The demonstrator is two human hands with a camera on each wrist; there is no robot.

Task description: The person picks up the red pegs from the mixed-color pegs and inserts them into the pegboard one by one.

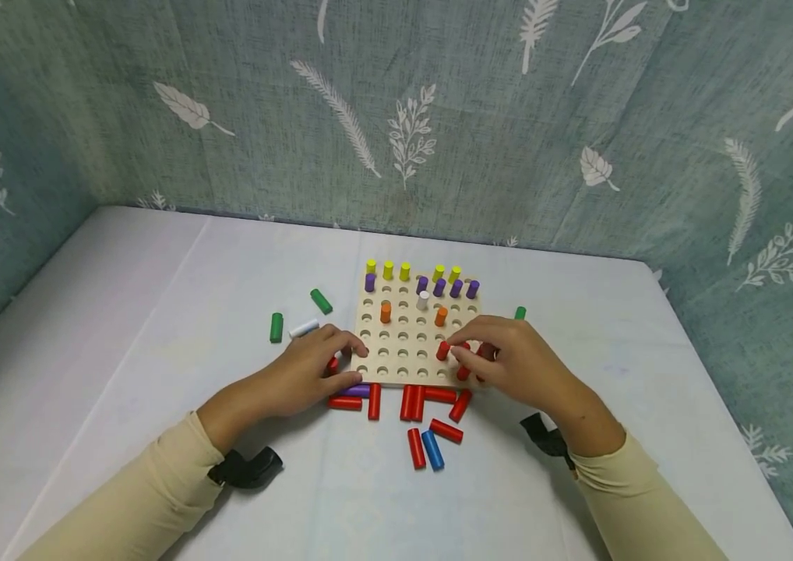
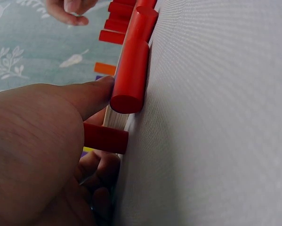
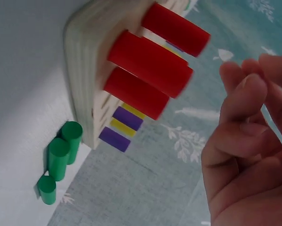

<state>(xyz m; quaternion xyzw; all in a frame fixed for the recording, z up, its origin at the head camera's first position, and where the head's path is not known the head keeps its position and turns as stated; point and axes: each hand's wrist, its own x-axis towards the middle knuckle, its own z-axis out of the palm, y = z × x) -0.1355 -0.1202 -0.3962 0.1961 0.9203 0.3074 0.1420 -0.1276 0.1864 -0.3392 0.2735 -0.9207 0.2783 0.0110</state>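
Note:
A wooden pegboard (image 1: 392, 382) with rows of round holes lies on the table. My left hand (image 1: 308, 366) holds its near left corner, thumb at the front edge and index finger bent over the top. Close to that palm is a red peg (image 2: 108, 138). My right hand (image 1: 509, 358) is over the board's near right part. In the right wrist view its loosely curled fingers (image 3: 246, 89) hold nothing and are apart from the standing red pegs (image 3: 152, 66). A red peg (image 1: 443, 351) stands in a hole by its fingertips in the head view.
Yellow pegs (image 1: 405, 271), purple pegs (image 1: 456, 288), orange pegs (image 1: 385, 312) and a white peg (image 1: 423, 300) stand in the board. Loose red pegs (image 1: 415, 448) and a blue peg (image 1: 433, 449) lie in front. Green pegs (image 1: 276, 327) lie at the sides, another white peg (image 1: 304, 328) at left.

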